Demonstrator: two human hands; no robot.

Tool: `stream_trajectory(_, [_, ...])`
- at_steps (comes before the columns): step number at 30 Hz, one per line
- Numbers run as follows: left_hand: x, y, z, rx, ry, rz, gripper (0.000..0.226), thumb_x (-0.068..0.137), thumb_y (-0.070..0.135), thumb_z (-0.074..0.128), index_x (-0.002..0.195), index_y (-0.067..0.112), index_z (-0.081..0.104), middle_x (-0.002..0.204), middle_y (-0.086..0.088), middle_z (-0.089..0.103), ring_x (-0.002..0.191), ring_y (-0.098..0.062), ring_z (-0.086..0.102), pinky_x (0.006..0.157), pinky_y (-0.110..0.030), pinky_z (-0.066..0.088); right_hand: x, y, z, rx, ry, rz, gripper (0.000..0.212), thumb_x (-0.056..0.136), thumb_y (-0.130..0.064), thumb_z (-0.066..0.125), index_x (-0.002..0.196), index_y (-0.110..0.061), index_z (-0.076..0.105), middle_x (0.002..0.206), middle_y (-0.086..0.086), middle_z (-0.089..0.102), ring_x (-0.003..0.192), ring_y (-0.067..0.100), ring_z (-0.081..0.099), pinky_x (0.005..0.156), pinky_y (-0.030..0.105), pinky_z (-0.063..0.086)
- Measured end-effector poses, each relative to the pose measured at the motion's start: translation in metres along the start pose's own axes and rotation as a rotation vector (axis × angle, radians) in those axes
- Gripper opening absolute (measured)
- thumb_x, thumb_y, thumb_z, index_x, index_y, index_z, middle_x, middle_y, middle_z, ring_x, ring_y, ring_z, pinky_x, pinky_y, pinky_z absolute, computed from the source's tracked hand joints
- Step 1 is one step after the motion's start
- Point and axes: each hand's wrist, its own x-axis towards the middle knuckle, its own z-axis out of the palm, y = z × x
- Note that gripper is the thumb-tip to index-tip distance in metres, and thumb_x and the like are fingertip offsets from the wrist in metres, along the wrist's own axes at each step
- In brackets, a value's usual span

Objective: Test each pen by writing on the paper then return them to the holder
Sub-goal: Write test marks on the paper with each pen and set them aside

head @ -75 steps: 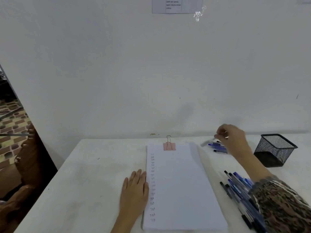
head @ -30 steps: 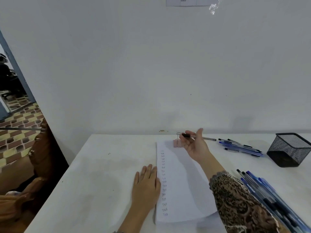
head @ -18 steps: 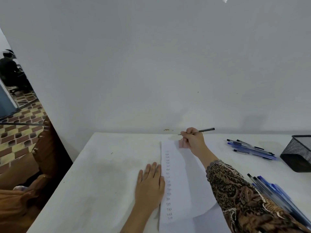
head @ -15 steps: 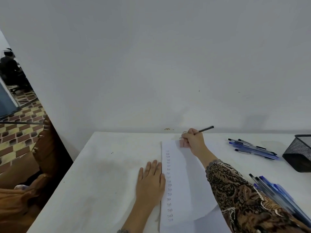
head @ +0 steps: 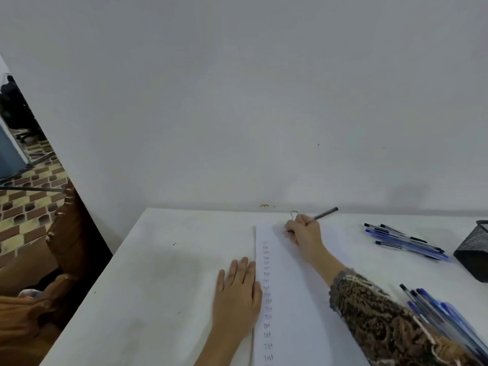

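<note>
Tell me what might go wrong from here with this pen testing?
The right hand holds the pen at the far end of the paper, right by the binder clip; the tip could catch it. The sleeve lies close to the near pile of pens and could sweep them off the table.

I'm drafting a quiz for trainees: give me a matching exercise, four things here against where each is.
1 slim dark pen
2 black wire-mesh holder
3 left hand
4 metal binder clip

A flat at the left edge of the white paper sheet
B far right of the table
C gripped by the right hand
D top of the paper

Pairs: 1-C, 2-B, 3-A, 4-D
</note>
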Motion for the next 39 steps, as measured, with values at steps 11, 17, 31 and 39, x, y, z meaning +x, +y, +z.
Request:
stream_trajectory(11, [0.004, -0.003, 0.011, 0.033, 0.042, 0.006, 0.046, 0.081, 0.038, 0.035, 0.112, 0.025, 0.067, 0.119, 0.009, 0.064, 0.110, -0.011, 0.061, 0.104, -0.031, 0.008, -0.012, 0.021, 0.011, -0.342, -0.012, -0.237, 0.046, 0.072, 0.013, 0.054, 0.052, -0.016, 0.024, 0.062, -0.002, 0.029, 0.051, 0.008, 0.029, 0.050, 0.009, 0.030])
stream_trajectory(17, [0.004, -0.003, 0.013, 0.025, 0.087, 0.003, 0.046, 0.081, 0.037, 0.035, 0.112, 0.025, 0.067, 0.119, 0.009, 0.064, 0.110, -0.012, 0.061, 0.105, -0.030, 0.007, -0.010, 0.023, 0.014, -0.344, -0.041, -0.239, 0.046, 0.069, 0.017, 0.052, 0.055, -0.017, 0.025, 0.062, -0.003, 0.028, 0.051, 0.005, 0.028, 0.056, 0.015, 0.030])
stream_trajectory(31, [0.004, -0.004, 0.016, 0.037, 0.117, 0.016, 0.045, 0.081, 0.038, 0.035, 0.112, 0.026, 0.067, 0.118, 0.010, 0.064, 0.110, -0.010, 0.061, 0.106, -0.029, 0.007, -0.006, 0.025, 0.012, -0.367, -0.009, -0.251, 0.047, 0.069, 0.014, 0.055, 0.053, -0.017, 0.024, 0.059, -0.002, 0.028, 0.045, 0.003, 0.030, 0.050, 0.009, 0.030])
stream_trajectory(39, [0.004, -0.004, 0.015, 0.030, 0.126, 0.015, 0.046, 0.082, 0.037, 0.035, 0.111, 0.024, 0.067, 0.118, 0.008, 0.065, 0.109, -0.013, 0.061, 0.105, -0.029, 0.006, -0.008, 0.024, 0.012, -0.378, 0.008, -0.264, 0.046, 0.069, 0.015, 0.054, 0.055, -0.017, 0.024, 0.059, -0.002, 0.026, 0.043, 0.003, 0.029, 0.048, 0.008, 0.029])
